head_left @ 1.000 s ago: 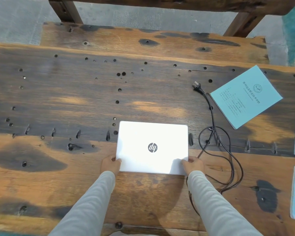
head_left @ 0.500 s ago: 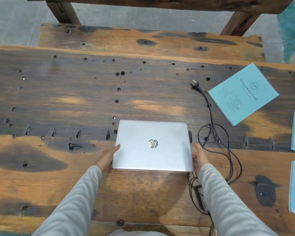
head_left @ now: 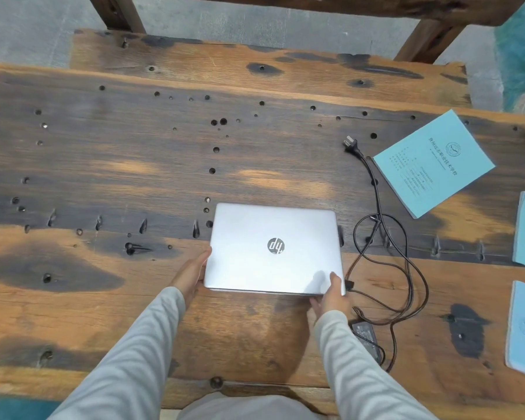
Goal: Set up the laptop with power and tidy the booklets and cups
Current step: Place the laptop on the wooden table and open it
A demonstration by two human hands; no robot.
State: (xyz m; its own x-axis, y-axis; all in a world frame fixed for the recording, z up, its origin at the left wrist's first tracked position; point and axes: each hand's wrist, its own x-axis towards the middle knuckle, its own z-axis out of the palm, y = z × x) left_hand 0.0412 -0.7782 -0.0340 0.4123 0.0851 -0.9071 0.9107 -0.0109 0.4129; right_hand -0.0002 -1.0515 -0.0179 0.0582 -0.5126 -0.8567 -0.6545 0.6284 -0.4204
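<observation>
Both our hands clamp the closed laptop (head_left: 275,249): left hand (head_left: 191,272) at its side, right hand (head_left: 331,294) at the near corner, on the worktop (head_left: 134,177). Next: open the lid, then fetch the cable (head_left: 379,237).

The single head view looked steeply down from above the near edge of the wooden table (head_left: 109,165), facing forward; both sleeves entered from the bottom, and the bench (head_left: 225,60) lay at the far side.

The counter (head_left: 134,165) lies bare left of the laptop (head_left: 275,250). Right of it, looped cable (head_left: 388,256) and booklets (head_left: 434,162) crowd the way
</observation>
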